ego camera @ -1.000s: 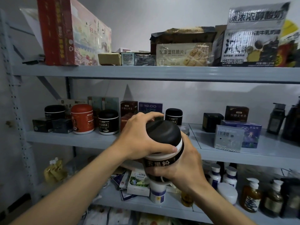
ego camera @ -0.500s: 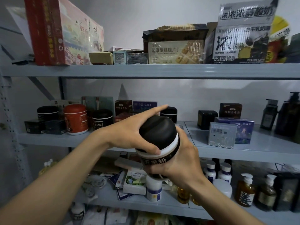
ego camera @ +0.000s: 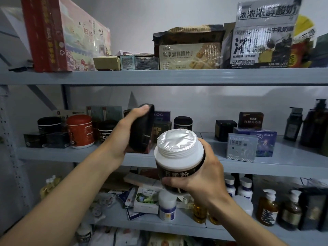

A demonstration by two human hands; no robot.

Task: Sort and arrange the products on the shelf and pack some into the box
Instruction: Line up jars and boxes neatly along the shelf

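In front of the middle level of the grey metal shelf point(ego camera: 276, 167), the round jar with a black label, white threaded neck and silver foil seal point(ego camera: 179, 157) is held in mid-air, clear of every board. The right hand point(ego camera: 205, 181) wraps its fingers round the labelled body from the right and below. The left hand point(ego camera: 122, 141) is clamped round the rim of the black round screw lid point(ego camera: 142, 126). The two hands are apart and do not touch. The lid is off the jar and lies up and to the left of the jar mouth, just beside it, turned on edge. The jar's long axis stands close to upright, with the sealed mouth tipped slightly toward the camera. The foil appears unbroken. The next move is probably recapping: the left hand, the nearer to the mouth, must turn the lid level and bring it down and right onto the threads. Open room exists above the mouth, below the upper shelf board point(ego camera: 159, 76). Bare shelf surface lies right of the jar, before the pale blue carton point(ego camera: 242, 148).
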